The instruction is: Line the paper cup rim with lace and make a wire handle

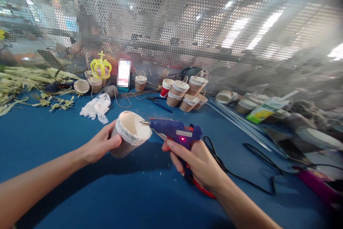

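Observation:
My left hand (102,142) is closed around the side of a paper cup (123,147) wrapped in brown material, with white lace round its rim. The cup tilts, its open mouth facing up and to the right. In my right hand (199,161) is a blue glue gun (168,127) with a small red light glowing. Its metal nozzle points left, over the cup's rim; whether it touches cannot be told. A red loop handle (203,189) shows beneath my right hand, apparently from scissors, partly hidden by the fingers.
Crumpled white lace (97,107) lies beyond the cup. Several wrapped cups (189,102) are stacked at the back, near a yellow crown (101,66) and a phone (123,73). Clear glue sticks (238,125) and a black cord (241,178) lie to the right. Perforated metal sheet (160,25) borders the table.

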`<state>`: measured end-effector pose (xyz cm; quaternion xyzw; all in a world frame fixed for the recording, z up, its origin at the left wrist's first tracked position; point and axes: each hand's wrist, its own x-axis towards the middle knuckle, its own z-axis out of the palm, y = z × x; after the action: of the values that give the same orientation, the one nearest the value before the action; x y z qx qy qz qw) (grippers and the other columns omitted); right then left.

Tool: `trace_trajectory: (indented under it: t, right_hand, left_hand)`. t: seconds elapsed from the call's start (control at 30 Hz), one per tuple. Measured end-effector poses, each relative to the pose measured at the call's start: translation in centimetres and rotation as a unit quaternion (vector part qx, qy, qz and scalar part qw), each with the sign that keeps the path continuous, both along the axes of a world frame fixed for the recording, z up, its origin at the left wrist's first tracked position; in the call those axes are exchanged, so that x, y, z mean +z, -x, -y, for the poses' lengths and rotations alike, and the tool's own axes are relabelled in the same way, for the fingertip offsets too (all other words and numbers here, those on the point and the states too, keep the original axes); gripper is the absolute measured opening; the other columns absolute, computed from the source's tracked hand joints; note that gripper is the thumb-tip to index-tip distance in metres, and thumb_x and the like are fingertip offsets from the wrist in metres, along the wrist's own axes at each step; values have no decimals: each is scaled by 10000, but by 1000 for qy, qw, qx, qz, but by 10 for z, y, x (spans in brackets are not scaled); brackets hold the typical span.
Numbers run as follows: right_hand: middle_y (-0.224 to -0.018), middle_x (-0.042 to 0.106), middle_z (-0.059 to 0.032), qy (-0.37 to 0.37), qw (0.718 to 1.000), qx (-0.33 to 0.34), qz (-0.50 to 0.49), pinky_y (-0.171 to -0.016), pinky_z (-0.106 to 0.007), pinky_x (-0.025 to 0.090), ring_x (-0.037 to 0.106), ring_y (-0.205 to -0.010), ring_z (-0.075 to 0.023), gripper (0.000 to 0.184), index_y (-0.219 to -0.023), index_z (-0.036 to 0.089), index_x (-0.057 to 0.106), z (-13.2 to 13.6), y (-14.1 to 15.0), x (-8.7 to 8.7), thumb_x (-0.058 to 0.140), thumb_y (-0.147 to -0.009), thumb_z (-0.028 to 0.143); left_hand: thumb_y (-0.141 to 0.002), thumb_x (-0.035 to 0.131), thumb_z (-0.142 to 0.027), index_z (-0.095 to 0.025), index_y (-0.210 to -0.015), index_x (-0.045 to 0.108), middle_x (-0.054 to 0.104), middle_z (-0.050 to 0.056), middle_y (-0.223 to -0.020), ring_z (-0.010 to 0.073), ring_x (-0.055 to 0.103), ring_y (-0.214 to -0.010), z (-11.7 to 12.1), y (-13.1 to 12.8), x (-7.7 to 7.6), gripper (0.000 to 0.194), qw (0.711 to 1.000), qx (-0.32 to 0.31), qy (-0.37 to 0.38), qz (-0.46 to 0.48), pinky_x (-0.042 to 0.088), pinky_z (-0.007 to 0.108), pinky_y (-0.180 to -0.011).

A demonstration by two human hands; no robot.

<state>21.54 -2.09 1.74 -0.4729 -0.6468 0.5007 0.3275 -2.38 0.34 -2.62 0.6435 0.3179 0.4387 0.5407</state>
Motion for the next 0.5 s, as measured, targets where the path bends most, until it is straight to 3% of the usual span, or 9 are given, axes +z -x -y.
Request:
trace_trajectory:
  t: [0.13, 0.3, 0.5]
  right_hand:
    - [-372, 465, 51, -43, 996, -18, 75, -425, -213, 365, 427, -360, -77, 294, -711, 134, 577, 0, -3, 3, 486, -813, 395]
    - [-379, 501, 34, -18, 987, -40, 151, -439, -220, 413, 453, -366, -86, 288, -651, 141, 603, -1, -7, 8, 543, -762, 399]
    - [-362, 479, 47, -57, 993, -32, 102, -449, -206, 409, 438, -363, -75, 292, -676, 136, 598, 0, -10, 16, 522, -780, 398]
  left_hand:
    - [-606, 543, -681, -175, -1241, 432, 617, 137, -1033, 319, 531, -1017, -2, 0, 0, 820, 1000, 8, -11, -18, 444, 428, -852]
    - [-614, 594, -600, -180, -1188, 479, 622, 114, -965, 274, 574, -872, -2, 0, 2, 721, 997, 0, -26, -70, 492, 371, -722]
    - [-633, 602, -507, -170, -1156, 508, 622, 108, -960, 251, 576, -831, -1, 0, 8, 629, 995, 9, -41, -85, 496, 337, -675]
